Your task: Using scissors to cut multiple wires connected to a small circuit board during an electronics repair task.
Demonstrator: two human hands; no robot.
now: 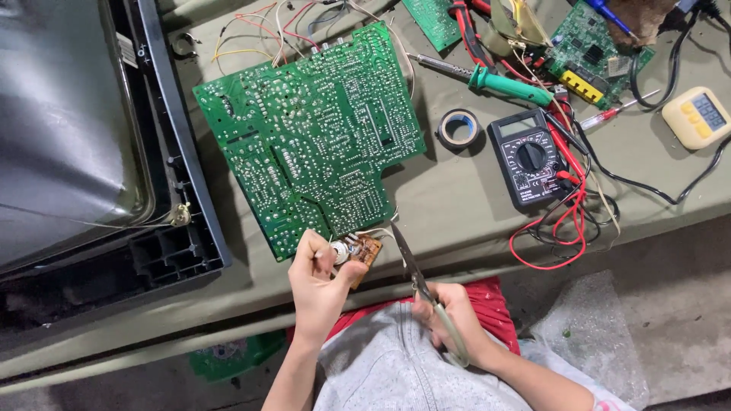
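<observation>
A large green circuit board [312, 137] lies solder side up on the olive-covered table [457, 190]. At its near edge my left hand [318, 285] pinches a small brown board [364, 251] with a round silver part, joined to the big board by thin wires. My right hand [453, 323] holds scissors [415, 270], whose blades point up toward the wires beside the small board.
An old television's dark frame [164, 152] fills the left. A black multimeter [531, 158] with red and black leads, a tape roll [460, 128], a green-handled soldering iron [502, 82], smaller green boards [590, 49] and a yellow timer [697, 116] lie at the back right.
</observation>
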